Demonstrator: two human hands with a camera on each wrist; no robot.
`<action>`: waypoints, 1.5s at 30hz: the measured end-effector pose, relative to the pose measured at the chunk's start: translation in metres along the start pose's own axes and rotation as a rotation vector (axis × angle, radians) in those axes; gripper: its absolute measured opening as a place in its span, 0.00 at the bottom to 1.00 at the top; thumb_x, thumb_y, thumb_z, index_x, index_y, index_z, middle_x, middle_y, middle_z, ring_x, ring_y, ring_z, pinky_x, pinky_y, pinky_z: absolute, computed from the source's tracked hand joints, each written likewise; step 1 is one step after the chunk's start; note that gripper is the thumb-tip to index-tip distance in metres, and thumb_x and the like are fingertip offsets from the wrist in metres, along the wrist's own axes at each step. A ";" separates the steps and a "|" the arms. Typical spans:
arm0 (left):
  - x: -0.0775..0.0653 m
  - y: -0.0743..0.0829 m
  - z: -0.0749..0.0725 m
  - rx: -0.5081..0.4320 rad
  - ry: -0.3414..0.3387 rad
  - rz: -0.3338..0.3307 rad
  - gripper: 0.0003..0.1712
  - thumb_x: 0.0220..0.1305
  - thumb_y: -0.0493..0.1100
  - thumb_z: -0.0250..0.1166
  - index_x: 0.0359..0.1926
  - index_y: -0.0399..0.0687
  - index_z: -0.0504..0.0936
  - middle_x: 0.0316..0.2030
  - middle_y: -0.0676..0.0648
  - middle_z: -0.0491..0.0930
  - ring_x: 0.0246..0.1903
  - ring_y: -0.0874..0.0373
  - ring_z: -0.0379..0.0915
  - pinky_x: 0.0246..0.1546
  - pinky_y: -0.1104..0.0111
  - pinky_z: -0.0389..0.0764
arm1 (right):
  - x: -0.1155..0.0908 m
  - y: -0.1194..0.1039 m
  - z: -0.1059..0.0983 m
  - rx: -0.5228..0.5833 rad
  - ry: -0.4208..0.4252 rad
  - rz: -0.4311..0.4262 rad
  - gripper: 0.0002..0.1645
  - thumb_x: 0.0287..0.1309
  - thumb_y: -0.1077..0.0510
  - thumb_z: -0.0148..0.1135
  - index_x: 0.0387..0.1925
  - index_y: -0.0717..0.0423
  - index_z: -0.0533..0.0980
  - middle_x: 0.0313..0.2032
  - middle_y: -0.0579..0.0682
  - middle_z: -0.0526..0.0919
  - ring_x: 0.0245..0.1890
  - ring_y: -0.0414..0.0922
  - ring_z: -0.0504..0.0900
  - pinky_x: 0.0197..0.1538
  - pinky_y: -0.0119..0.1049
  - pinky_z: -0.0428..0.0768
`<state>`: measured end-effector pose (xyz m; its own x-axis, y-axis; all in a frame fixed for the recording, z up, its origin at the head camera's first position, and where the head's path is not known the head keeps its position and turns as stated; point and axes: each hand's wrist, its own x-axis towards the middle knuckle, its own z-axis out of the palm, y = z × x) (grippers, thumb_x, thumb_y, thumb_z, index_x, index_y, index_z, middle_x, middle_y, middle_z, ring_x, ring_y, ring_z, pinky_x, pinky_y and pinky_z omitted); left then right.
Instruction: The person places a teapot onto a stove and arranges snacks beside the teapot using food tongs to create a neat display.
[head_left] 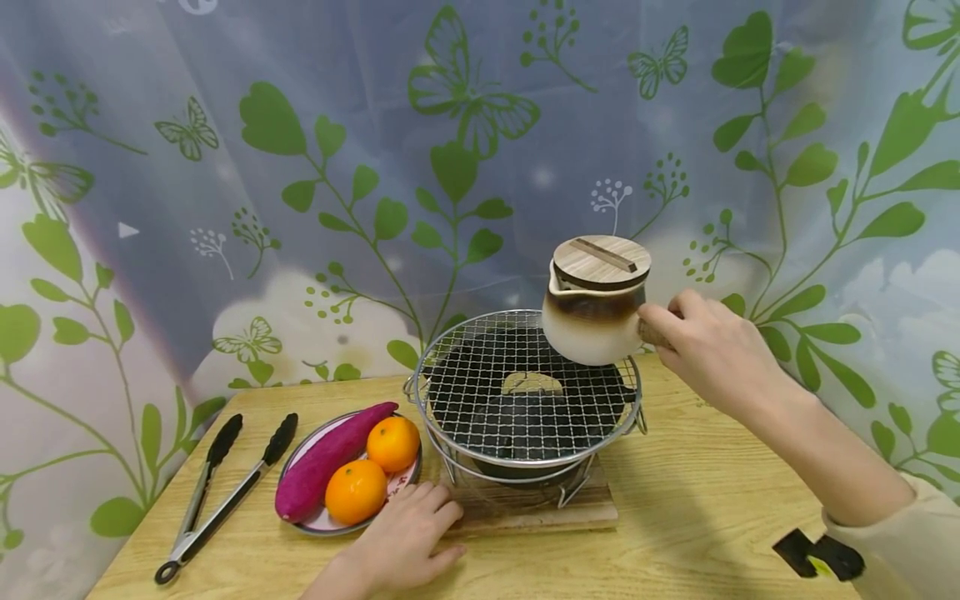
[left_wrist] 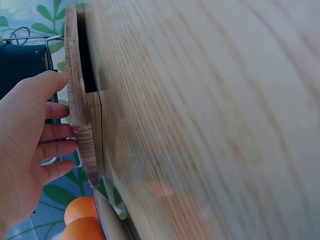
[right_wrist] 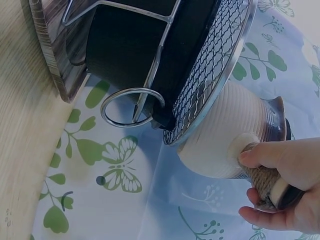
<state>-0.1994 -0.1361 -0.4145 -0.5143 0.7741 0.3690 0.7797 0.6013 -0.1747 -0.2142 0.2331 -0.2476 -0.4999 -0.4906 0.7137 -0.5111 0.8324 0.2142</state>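
Observation:
My right hand (head_left: 708, 346) grips the rope-wrapped side handle (right_wrist: 262, 177) of a cream and brown ceramic teapot (head_left: 592, 321) with a wooden lid (head_left: 602, 260). In the head view the pot overlaps the right rear of a round wire grill rack (head_left: 525, 417), which sits over a black stove (right_wrist: 125, 47). My left hand (head_left: 408, 533) has its relaxed fingers at the front left edge of the wooden board (head_left: 540, 517) under the stove. In the left wrist view its fingertips (left_wrist: 67, 145) are right at the board's edge.
Left of the stove, an oval plate (head_left: 322, 527) holds a purple sweet potato (head_left: 330, 467) and two oranges (head_left: 393, 444). Farther left lie black-tipped tongs (head_left: 225, 500) on the wooden table (head_left: 697, 492). A patterned curtain (head_left: 375, 167) hangs behind.

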 end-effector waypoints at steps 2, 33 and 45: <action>0.000 -0.001 0.000 0.001 -0.002 -0.003 0.17 0.54 0.56 0.64 0.37 0.51 0.77 0.34 0.53 0.70 0.36 0.58 0.66 0.39 0.64 0.71 | 0.002 0.000 0.000 0.002 0.003 -0.008 0.20 0.40 0.69 0.68 0.38 0.55 0.72 0.26 0.55 0.70 0.18 0.48 0.67 0.15 0.39 0.66; -0.002 -0.002 0.001 -0.035 -0.034 -0.004 0.16 0.55 0.56 0.64 0.38 0.52 0.76 0.34 0.55 0.69 0.36 0.59 0.66 0.38 0.65 0.71 | 0.010 -0.008 0.009 0.002 -0.040 -0.039 0.22 0.38 0.68 0.70 0.39 0.57 0.75 0.26 0.54 0.70 0.17 0.45 0.64 0.18 0.38 0.66; -0.001 -0.002 0.001 -0.026 -0.031 0.005 0.16 0.54 0.56 0.63 0.38 0.52 0.76 0.34 0.55 0.69 0.36 0.59 0.65 0.38 0.66 0.71 | 0.009 -0.008 0.011 0.001 -0.031 -0.045 0.21 0.39 0.68 0.71 0.39 0.57 0.75 0.27 0.54 0.71 0.17 0.46 0.65 0.19 0.39 0.67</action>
<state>-0.2010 -0.1383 -0.4159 -0.5208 0.7831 0.3399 0.7911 0.5924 -0.1526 -0.2224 0.2193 -0.2499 -0.4979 -0.5357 0.6820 -0.5341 0.8090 0.2455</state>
